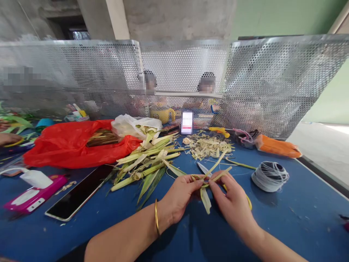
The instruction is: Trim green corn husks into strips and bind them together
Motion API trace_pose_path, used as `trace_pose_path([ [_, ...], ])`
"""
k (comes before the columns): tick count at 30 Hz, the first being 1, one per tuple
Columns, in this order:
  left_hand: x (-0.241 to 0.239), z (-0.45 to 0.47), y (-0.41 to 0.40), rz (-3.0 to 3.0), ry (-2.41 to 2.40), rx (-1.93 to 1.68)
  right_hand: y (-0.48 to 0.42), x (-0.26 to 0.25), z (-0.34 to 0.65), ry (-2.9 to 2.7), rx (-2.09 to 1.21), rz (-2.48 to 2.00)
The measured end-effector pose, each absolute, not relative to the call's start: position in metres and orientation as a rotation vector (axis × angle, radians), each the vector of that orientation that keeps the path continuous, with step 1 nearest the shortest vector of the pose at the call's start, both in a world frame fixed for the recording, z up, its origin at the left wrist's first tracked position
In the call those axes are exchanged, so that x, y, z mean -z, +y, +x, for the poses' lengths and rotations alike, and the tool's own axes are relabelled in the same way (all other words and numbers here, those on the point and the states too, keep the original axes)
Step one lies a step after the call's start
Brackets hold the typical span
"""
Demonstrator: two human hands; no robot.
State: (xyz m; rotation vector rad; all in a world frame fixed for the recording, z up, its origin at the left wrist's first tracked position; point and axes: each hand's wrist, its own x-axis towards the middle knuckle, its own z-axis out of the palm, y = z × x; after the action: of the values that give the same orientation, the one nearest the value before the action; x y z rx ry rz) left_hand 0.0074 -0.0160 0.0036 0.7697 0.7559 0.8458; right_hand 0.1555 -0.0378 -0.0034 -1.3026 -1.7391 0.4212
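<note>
Both my hands meet above the blue table, pinching pale green husk strips (205, 200). My left hand (182, 193), with a gold bangle on its wrist, closes thumb and fingers on the strips from the left. From the other side, my right hand (229, 194) pinches them too, and one strip end sticks up past its fingers. A pair of scissors (203, 169) lies just beyond, its blade showing and its yellow handle partly hidden by my right hand. Left of my hands is a pile of long green husks (152, 160). Thin shredded scraps (208, 145) lie behind.
A ball of grey string (269, 176) sits to the right, with an orange packet (278, 146) behind it. At left are a red plastic bag (65, 145), a dark phone (81, 193) and a magenta power strip (35, 194). A perforated metal screen (185, 62) borders the back; another person's hand (11, 139) is far left.
</note>
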Motion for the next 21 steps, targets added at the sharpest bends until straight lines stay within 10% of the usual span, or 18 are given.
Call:
trace_pose_path([
  [11, 0.001, 0.001, -0.006, 0.86, 1.006, -0.96, -0.026, 0.015, 0.158, -1.486, -1.172, -1.469],
  [21, 0.005, -0.008, 0.008, 0.835, 1.042, -1.012, -0.03, -0.022, 0.17, -2.101, -0.943, -1.205],
])
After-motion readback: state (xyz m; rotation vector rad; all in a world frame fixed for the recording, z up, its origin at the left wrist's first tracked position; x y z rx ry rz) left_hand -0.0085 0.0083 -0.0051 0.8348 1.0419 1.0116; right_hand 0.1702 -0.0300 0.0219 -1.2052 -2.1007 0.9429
